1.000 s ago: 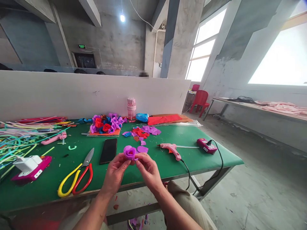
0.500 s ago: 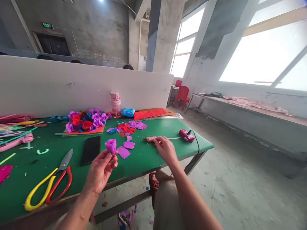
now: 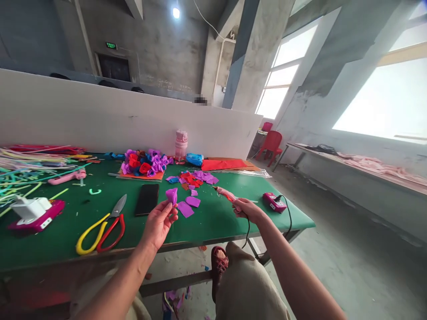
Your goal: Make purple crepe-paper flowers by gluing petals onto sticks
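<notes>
Between the thumb and fingers of my left hand (image 3: 159, 224) is a small purple crepe-paper flower (image 3: 171, 195), cupped and held upright above the green table. My right hand (image 3: 247, 210) is closed around a pink hot glue gun (image 3: 225, 193), its dark tip pointing left toward the flower but apart from it. A black cord (image 3: 248, 231) hangs below that hand. Two loose purple paper petals (image 3: 186, 209) lie on the table just right of the flower. Behind them is a pile of purple, red and blue petals (image 3: 191, 179).
Scissors (image 3: 115, 213) with yellow and red handles and a black phone (image 3: 147, 200) lie left of my hands. Finished paper flowers (image 3: 143, 163), a pink bottle (image 3: 181, 146) and red paper (image 3: 227, 164) line the back. Power strips (image 3: 274, 202) sit right and far left.
My right hand has lifted the glue gun off the table and turned its tip up and left. The view has shifted left; the flower stays in my left hand.
</notes>
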The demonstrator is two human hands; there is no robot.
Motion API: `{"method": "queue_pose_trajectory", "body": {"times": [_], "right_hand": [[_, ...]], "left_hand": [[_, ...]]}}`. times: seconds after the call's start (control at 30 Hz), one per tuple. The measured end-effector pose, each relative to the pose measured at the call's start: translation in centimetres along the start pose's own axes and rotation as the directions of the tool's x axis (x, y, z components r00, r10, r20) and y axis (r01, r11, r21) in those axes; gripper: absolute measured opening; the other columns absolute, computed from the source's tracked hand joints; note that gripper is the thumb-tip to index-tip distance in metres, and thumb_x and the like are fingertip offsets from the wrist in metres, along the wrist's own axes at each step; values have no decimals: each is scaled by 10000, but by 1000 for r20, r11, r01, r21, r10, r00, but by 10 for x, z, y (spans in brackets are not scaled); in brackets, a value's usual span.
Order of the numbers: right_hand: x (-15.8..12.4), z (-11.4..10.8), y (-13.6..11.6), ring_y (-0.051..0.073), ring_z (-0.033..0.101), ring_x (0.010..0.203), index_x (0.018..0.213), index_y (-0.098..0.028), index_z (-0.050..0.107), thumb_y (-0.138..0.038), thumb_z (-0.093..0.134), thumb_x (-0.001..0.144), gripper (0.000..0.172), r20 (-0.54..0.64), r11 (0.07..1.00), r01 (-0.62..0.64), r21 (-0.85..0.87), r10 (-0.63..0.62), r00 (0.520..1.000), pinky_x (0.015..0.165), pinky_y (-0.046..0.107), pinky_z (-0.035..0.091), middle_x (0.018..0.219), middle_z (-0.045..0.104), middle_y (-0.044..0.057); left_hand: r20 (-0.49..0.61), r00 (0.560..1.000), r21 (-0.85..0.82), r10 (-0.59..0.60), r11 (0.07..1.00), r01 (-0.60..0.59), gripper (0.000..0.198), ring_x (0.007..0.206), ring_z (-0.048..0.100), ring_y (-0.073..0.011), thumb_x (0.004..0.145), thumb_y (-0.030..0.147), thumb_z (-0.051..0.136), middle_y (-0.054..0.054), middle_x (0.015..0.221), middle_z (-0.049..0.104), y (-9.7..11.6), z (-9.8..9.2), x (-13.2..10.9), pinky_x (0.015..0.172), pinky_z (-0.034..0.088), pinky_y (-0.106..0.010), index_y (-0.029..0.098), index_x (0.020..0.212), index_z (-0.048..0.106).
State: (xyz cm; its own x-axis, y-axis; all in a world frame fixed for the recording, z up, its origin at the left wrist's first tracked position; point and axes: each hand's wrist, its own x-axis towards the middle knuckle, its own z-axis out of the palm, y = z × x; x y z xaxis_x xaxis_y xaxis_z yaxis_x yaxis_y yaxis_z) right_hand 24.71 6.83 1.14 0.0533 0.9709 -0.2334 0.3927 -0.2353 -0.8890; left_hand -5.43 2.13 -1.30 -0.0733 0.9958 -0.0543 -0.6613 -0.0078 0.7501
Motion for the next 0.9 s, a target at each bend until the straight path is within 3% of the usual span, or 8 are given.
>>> {"method": "queue_pose_trajectory", "body": {"times": [0.07, 0.17, 0.27, 0.37, 0.5, 0.67, 0.9], "right_hand": [[-10, 7, -4, 88, 535, 576, 754, -177, 542, -348, 562, 761, 173, 40, 976, 56, 212, -66, 997, 521, 205, 479, 813, 632, 53], [-24, 23, -13, 84, 484, 508, 876, -177, 594, -379, 532, 775, 234, 147, 839, 63, 540, -168, 975, 401, 200, 408, 892, 652, 78], [-38, 43, -26, 74, 402, 417, 927, -180, 604, -447, 517, 801, 307, 229, 803, 48, 594, -226, 947, 345, 210, 326, 863, 675, 81], [-53, 60, -41, 85, 504, 487, 965, -184, 574, -399, 628, 768, 297, 215, 822, 155, 548, -317, 924, 464, 229, 415, 921, 691, 80], [-71, 73, -58, 81, 533, 558, 937, -172, 561, -436, 615, 807, 299, 208, 848, 310, 429, -427, 880, 506, 208, 387, 939, 685, 66], [-76, 86, -63, 90, 476, 493, 986, -153, 562, -539, 524, 831, 417, 153, 884, 418, 211, -452, 879, 451, 207, 332, 674, 633, 13], [-76, 97, -59, 110, 440, 492, 1036, -154, 550, -405, 420, 905, 311, 75, 739, 643, -201, -643, 762, 501, 226, 361, 554, 498, -36]], "left_hand": [[-26, 998, 9, 49, 999, -49, 277, 612, 589, -87, 617, 236, 794, -32, 775, 670, 1, -3, 0, 538, 499, -192, 134, 840, 665], [-33, 992, 45, 124, 991, -122, 290, 623, 582, -87, 643, 266, 777, -21, 770, 654, 3, -4, -1, 551, 500, -200, 139, 872, 655], [-34, 984, 93, 176, 981, -172, 314, 629, 577, -94, 646, 298, 770, -16, 761, 642, 5, -3, -3, 553, 495, -211, 141, 889, 648], [-63, 977, 134, 205, 971, -195, 335, 627, 577, -102, 636, 331, 770, -15, 751, 635, 7, -1, -7, 556, 492, -223, 141, 881, 640], [-100, 971, 174, 217, 965, -198, 348, 622, 573, -105, 631, 361, 766, -11, 736, 628, 10, 0, -9, 571, 490, -236, 143, 868, 634], [-92, 969, 172, 231, 962, -213, 331, 623, 562, -107, 647, 362, 754, 2, 694, 610, 12, -2, -9, 572, 485, -238, 145, 862, 627], [-97, 969, 186, 227, 961, -206, 343, 633, 561, -107, 654, 364, 749, -13, 756, 621, 11, -3, -9, 576, 486, -242, 143, 882, 622]]}}
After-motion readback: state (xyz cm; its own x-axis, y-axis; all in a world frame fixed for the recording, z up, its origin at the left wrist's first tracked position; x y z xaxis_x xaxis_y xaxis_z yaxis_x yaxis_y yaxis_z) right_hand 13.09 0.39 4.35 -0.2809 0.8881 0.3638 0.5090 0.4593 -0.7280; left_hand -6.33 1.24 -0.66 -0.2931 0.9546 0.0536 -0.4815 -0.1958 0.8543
